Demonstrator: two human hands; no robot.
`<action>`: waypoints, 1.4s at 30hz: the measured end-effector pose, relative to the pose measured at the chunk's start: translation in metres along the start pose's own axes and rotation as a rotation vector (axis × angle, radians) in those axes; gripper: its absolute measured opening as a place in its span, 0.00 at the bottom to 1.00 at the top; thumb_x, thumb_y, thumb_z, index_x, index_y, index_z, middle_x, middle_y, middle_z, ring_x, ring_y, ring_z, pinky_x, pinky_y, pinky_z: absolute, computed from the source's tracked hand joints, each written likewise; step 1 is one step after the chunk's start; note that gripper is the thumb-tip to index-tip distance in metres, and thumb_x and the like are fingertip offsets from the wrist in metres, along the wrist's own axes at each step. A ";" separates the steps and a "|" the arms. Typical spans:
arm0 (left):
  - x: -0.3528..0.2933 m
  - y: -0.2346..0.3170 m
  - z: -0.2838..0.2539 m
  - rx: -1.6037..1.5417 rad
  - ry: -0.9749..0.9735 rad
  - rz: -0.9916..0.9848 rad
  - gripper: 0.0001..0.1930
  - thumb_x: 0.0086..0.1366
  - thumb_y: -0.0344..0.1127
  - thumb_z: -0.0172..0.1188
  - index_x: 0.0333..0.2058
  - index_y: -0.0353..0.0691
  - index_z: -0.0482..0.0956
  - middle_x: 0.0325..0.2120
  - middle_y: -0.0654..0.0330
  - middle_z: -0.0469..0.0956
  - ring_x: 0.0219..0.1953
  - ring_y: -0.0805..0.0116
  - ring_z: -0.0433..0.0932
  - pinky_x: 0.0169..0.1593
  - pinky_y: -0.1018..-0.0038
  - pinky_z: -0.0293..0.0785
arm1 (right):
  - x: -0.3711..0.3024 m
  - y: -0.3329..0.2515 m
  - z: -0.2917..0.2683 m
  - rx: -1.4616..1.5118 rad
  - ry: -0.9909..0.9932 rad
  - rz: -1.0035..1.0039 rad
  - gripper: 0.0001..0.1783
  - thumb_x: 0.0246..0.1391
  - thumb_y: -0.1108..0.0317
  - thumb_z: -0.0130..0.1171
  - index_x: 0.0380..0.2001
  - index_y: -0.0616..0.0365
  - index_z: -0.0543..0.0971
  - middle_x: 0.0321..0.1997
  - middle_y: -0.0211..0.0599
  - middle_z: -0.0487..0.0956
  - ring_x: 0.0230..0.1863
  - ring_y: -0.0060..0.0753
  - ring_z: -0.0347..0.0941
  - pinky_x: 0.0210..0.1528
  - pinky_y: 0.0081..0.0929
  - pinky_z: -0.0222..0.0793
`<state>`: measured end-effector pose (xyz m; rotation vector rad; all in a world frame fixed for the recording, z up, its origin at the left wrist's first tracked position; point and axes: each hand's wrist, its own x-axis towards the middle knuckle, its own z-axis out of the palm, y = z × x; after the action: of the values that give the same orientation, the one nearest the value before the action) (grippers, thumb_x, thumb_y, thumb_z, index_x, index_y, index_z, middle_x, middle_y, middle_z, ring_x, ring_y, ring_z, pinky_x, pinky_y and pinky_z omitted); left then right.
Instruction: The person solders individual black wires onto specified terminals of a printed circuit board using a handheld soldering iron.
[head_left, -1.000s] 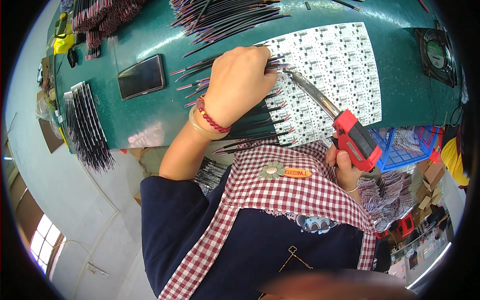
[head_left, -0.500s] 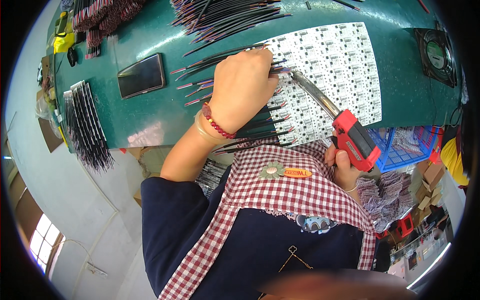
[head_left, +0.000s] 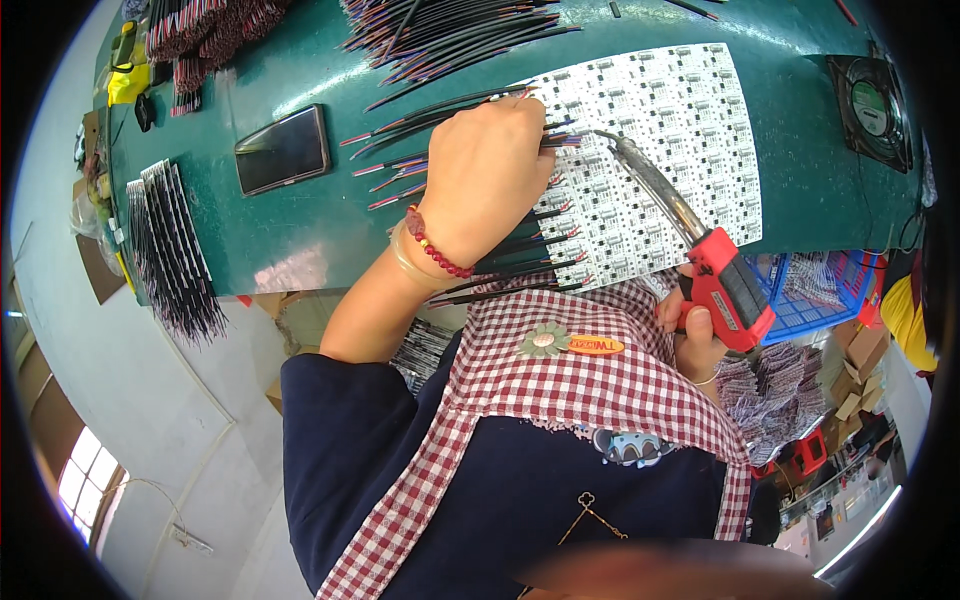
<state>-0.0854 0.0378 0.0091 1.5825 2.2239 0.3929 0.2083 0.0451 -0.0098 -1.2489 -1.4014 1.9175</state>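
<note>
My left hand [head_left: 488, 175] lies palm down at the left edge of a white circuit board sheet [head_left: 655, 140]. Its fingers are closed on a black wire [head_left: 560, 140], whose coloured ends poke out past the fingertips over the sheet. More black wires stick out left and below the hand, some with ends resting on the board's edge. In my right hand [head_left: 697, 345] is a red and black soldering gun [head_left: 728, 290], gripped by its handle. Its thin tip points up and left, a short gap right of the wire ends. The left fingertips are mostly hidden.
A big pile of black wires [head_left: 450, 40] lies at the back. On the green table [head_left: 300, 220] are a phone [head_left: 284, 150], a bundle of wired strips [head_left: 175, 250] at left and a square fan [head_left: 870, 112] at far right. A blue basket [head_left: 815, 295] stands below the right edge.
The soldering gun and my right hand have moved a little right and down, taking the tip away from the wire ends. My left hand stays in place.
</note>
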 end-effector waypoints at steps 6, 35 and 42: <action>-0.004 -0.003 -0.004 0.025 -0.024 0.044 0.08 0.53 0.32 0.59 0.30 0.34 0.75 0.28 0.49 0.77 0.31 0.48 0.76 0.33 0.60 0.72 | -0.001 0.003 -0.008 0.030 -0.024 -0.073 0.29 0.55 0.48 0.56 0.44 0.66 0.71 0.23 0.34 0.73 0.22 0.23 0.66 0.23 0.20 0.61; -0.017 0.001 0.011 -0.231 0.053 -0.066 0.11 0.52 0.34 0.63 0.27 0.29 0.76 0.22 0.44 0.75 0.23 0.47 0.74 0.28 0.63 0.69 | -0.001 0.012 -0.013 -0.049 -0.130 -0.002 0.13 0.55 0.60 0.57 0.27 0.60 0.75 0.23 0.28 0.72 0.25 0.22 0.66 0.29 0.23 0.62; -0.015 0.003 0.010 -0.178 0.058 -0.016 0.11 0.52 0.34 0.63 0.23 0.30 0.74 0.20 0.44 0.74 0.24 0.45 0.73 0.28 0.61 0.68 | -0.004 0.009 -0.011 -0.091 -0.145 0.029 0.10 0.55 0.63 0.56 0.30 0.60 0.76 0.24 0.28 0.73 0.26 0.22 0.67 0.30 0.23 0.64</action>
<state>-0.0742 0.0244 0.0036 1.4770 2.1753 0.6216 0.2207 0.0443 -0.0172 -1.1975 -1.5675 2.0196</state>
